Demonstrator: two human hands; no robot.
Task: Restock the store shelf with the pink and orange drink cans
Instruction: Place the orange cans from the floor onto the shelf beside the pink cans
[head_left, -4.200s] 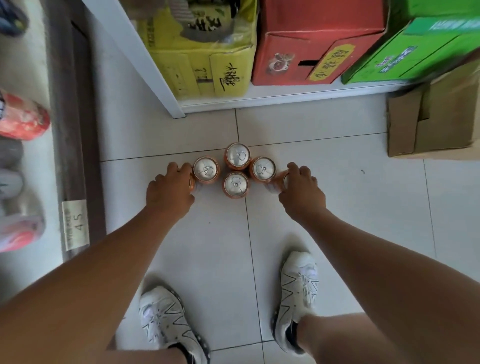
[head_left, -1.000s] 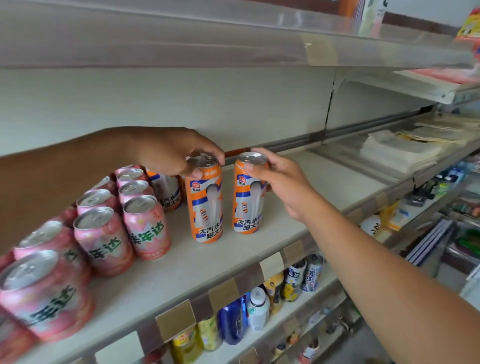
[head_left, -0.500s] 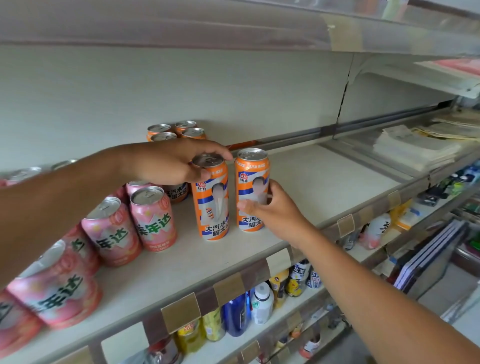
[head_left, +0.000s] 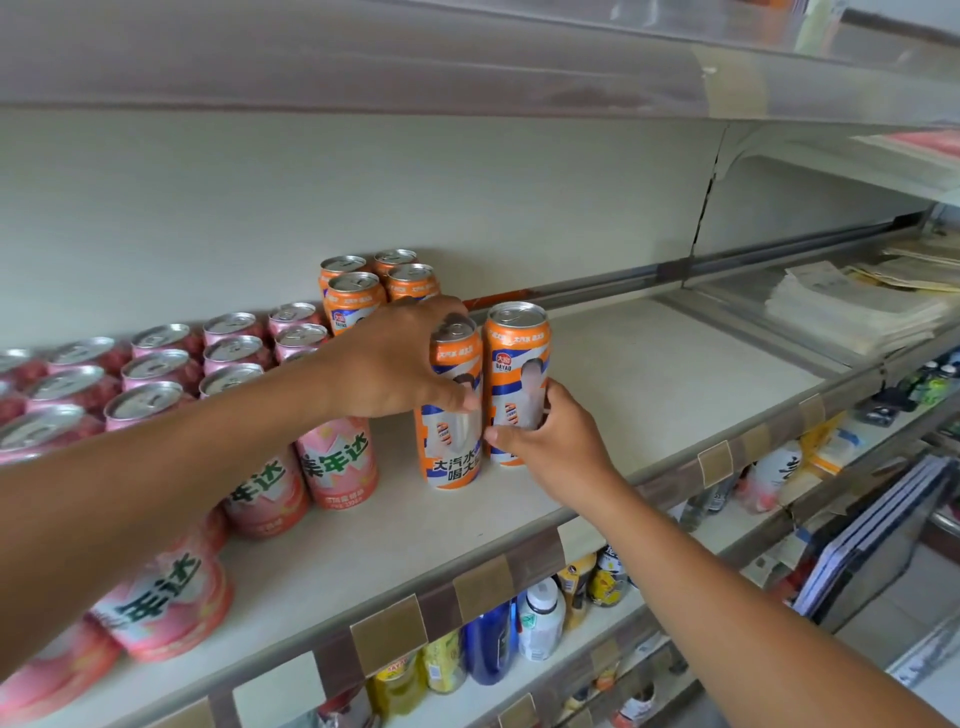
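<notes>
Gripping two upright orange cans, left hand and right hand

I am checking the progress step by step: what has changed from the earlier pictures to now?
Earlier both hands gripped orange cans on the floor. Now those two cans stand on the shelf. The left hand has slid from the top of the left orange can onto its side; the right hand moved lower on the right orange can. The pink cans and rear orange cans kept their places.

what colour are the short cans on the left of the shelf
Pink, with silver tops and green lettering on a white burst, clearest on the short can nearest the tall orange ones in the head view.
</notes>
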